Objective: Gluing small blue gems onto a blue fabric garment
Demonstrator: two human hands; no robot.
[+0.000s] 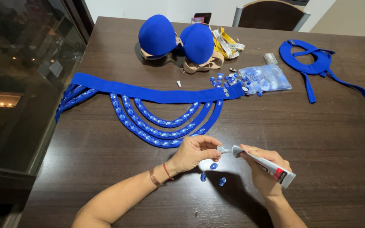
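Observation:
My right hand [263,169] grips a white glue tube [263,164] with its nozzle pointing left. The nozzle tip meets the pinched fingertips of my left hand [194,150], which seem to hold a small gem, mostly hidden. Three loose blue gems [213,166] lie on the dark wooden table [330,139] just below my hands. Right above my left hand lies a blue fabric belt [157,93] with several draped strands set with blue gems [161,134].
A clear bag of blue gems [266,78] sits behind the belt's right end, with spilled gems [224,79] beside it. A blue padded bra [177,40], a yellow measuring tape [229,44] and a blue fabric collar piece [313,63] lie farther back. A chair [271,14] stands beyond.

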